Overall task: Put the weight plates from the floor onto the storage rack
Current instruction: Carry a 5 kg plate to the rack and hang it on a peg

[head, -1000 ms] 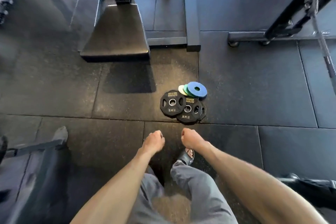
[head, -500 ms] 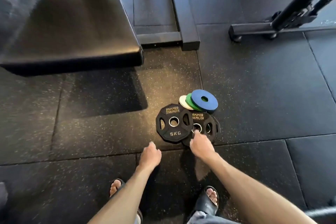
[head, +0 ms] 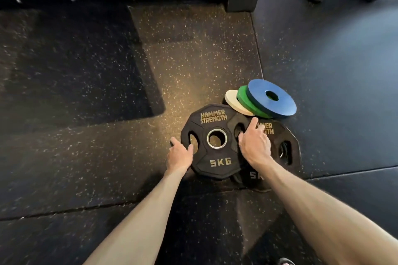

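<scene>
Rubber floor (head: 193, 60) bears the 5KG plate (head: 218, 162), hands (head: 179, 155) (head: 255, 146) gripping opposite edges

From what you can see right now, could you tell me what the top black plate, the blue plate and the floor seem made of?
Top black plate: matte rubber or urethane coating, likely over metal; moulded gold lettering, shiny steel ring at its hole. Blue plate: smooth, matte, probably rubber-coated; unsure. Floor: speckled rubber tiles, seams visible.
</scene>
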### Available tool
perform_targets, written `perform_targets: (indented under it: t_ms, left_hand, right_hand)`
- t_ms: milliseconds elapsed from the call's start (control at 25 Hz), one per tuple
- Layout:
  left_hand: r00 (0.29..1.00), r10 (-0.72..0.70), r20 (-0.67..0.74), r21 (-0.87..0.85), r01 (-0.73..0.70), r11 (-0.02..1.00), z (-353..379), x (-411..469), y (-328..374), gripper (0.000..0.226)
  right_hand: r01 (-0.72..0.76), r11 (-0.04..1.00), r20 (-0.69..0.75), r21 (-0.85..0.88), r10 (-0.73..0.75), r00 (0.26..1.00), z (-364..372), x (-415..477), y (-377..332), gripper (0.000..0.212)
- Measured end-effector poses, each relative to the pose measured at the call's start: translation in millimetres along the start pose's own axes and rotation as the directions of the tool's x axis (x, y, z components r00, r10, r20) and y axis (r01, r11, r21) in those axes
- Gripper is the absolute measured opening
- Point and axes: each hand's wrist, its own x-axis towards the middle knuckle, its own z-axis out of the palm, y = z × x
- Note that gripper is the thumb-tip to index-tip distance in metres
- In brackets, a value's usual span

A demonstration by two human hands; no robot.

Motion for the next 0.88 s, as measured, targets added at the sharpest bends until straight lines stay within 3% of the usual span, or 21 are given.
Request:
perform_targets:
  t_ms: [200,520,640,800,880]
  left_hand:
    - [0.998,0.065,0.003,0.025,-0.065,0.998,0.3,2.5,9.0,0.038]
    - [0.999,0.035,-0.017,-0.005,-0.036,0.999,-80.2,-86.1,0.3,0.037]
    - [0.998,0.039,-0.046,0.029,-0.038,0.999,-127.5,-145.2,16.2,0.031]
    - [0.991,0.100,-0.086,0.030,-0.098,0.995,-208.1,-252.9,80.8,0.033]
    - [0.985,0.151,-0.086,0.037,-0.148,0.988,-248.9,-312.2,130.1,0.037]
  right_hand:
    - [0.124,0.992,-0.062,0.003,-0.123,0.990,0.8,2.7,6.7,0.042]
    - [0.184,0.973,-0.028,0.140,-0.182,0.983,-65.6,-76.1,-18.3,0.026]
    - [0.185,0.967,-0.044,0.173,-0.180,0.983,-131.2,-114.9,-32.1,0.029]
    - [0.177,0.965,-0.106,0.192,-0.159,0.982,-276.1,-159.6,-43.2,0.048]
    - [0.167,0.956,-0.143,0.239,-0.136,0.980,-361.2,-180.2,-40.2,0.042]
